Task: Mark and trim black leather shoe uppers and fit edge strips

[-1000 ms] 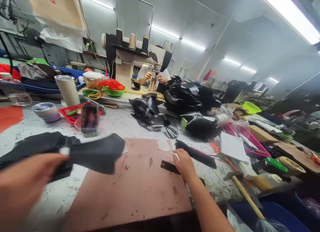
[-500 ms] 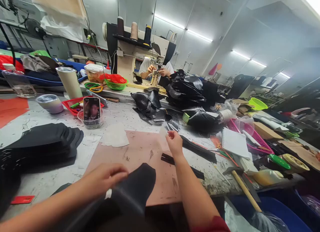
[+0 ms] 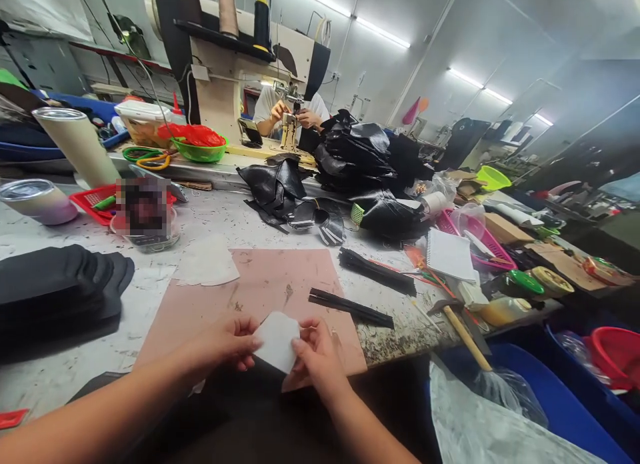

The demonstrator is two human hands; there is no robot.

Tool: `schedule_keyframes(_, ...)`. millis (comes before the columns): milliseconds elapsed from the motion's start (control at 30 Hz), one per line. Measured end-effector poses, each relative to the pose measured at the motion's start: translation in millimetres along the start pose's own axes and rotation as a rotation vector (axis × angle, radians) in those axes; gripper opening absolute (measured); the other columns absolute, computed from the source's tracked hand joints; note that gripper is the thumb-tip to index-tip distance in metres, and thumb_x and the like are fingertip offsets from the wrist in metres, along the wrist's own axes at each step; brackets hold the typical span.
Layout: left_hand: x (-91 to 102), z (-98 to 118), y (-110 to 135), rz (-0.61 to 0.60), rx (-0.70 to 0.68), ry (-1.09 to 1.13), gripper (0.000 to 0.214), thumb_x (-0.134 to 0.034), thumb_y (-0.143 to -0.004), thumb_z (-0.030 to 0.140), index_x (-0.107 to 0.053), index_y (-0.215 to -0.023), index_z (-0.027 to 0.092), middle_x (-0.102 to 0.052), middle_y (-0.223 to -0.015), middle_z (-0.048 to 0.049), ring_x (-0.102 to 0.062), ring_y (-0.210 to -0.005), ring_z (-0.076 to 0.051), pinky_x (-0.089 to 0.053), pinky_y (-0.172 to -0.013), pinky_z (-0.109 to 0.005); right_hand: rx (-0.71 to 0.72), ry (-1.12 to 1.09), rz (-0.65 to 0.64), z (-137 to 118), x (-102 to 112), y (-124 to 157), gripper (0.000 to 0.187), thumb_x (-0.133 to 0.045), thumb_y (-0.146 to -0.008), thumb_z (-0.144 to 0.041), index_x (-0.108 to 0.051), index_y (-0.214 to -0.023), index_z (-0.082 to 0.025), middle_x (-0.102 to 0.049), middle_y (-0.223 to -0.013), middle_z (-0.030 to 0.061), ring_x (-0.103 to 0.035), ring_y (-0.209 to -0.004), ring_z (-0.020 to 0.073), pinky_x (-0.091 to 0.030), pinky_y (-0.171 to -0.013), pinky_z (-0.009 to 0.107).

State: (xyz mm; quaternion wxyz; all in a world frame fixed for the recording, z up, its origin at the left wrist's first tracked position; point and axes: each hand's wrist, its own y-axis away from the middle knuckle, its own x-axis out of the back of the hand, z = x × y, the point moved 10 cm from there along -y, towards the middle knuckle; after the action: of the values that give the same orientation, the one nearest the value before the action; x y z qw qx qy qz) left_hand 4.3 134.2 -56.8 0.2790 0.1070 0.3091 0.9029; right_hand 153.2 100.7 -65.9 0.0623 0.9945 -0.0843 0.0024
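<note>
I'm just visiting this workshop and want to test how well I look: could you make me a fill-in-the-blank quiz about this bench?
1. The left hand and the right hand together hold one small ___ piece.
2. The hammer lies to the ___ of the brown mat.
3. The bowl holding red material is ___.
Missing words: white; right; green.

Hands close together, fingertips nearly meeting at shared grip. Left hand (image 3: 227, 344) pinches from left of grip, fingers curled. Right hand (image 3: 315, 361) pinches from right, thumb forward. Bare forearms (image 3: 100, 411) converge behind grip.
</note>
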Motion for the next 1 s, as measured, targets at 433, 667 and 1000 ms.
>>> schedule_keyframes(433, 16.9, 15, -15, 0.217, -0.198, -0.762, 0.011, -0.047, -0.069, 0.026, -0.041, -0.078, 0.022, -0.055, -0.060, 0.0047, -0.055, -0.054, -0.016, -0.033, -0.053, -0.024, 0.177, 0.604, 0.041, -31, -2, 2, 0.009, -0.053, -0.073, -0.021, -0.062, -0.072, -0.018, -0.065, -0.072, 0.0037, -0.060, -0.067, 0.0165, -0.047, -0.065, 0.028)
schedule_keyframes(667, 15.3, 14, -17, 0.228, -0.172, -0.783, 0.011, -0.047, -0.071, 0.026, -0.036, -0.074, 0.023, -0.055, -0.062, 0.0033, -0.056, -0.059, -0.018, -0.033, -0.054, -0.024, 0.201, 0.638, 0.048, -28, -1, -1, 0.010, -0.054, -0.074, -0.018, -0.063, -0.075, -0.019, -0.065, -0.074, 0.0028, -0.060, -0.070, 0.0162, -0.047, -0.067, 0.028)
schedule_keyframes(1000, 10.2, 20, -21, 0.197, -0.244, -1.075, 0.009, -0.047, -0.074, 0.028, -0.048, -0.080, 0.022, -0.060, -0.077, -0.0032, -0.056, -0.071, -0.021, -0.034, -0.057, -0.026, 0.233, 0.983, 0.027, -31, -8, -2, 0.007, -0.058, -0.076, -0.019, -0.064, -0.079, -0.020, -0.059, -0.081, 0.0034, -0.057, -0.074, 0.0174, -0.044, -0.066, 0.029)
